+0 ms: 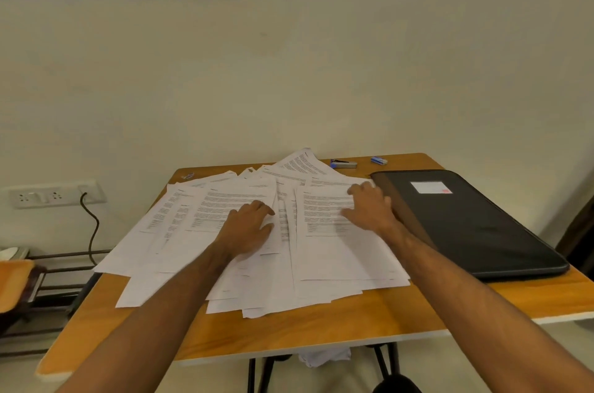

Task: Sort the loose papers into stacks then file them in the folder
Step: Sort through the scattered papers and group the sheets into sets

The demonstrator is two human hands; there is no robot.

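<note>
At the far left, a white socket strip (pixel 53 196) sits on the wall with one black cable (pixel 91 225) hanging down from it. A wooden table (pixel 289 328) fills the middle of the view, pushed against the wall.

The loose papers (pixel 180 222) lie fanned across the left and middle of the table, overlapping in a messy spread too dense to count; most sheets have their long axis running away from the person, the leftmost ones tilted with their tops leaning right, and one at the back angled upward to the left.

The left hand (pixel 249 228) reaches forward on a straight, bare forearm and lies palm down on the sheets near the centre of the spread, fingers bent and pressing on the paper, gripping nothing. The right hand (pixel 369 207) stretches out likewise, palm down with fingers spread flat on the top sheet at the right side of the pile, also grasping nothing.

Behind the papers, by the wall, rest one stapler (pixel 344 163) and one small blue object (pixel 379 161), slightly apart.

One black folder (pixel 475 225) lies closed and flat on the right part of the table, just beside the right hand, its long axis running from the back centre toward the near right edge, a white label (pixel 430 187) near its far end.
</note>
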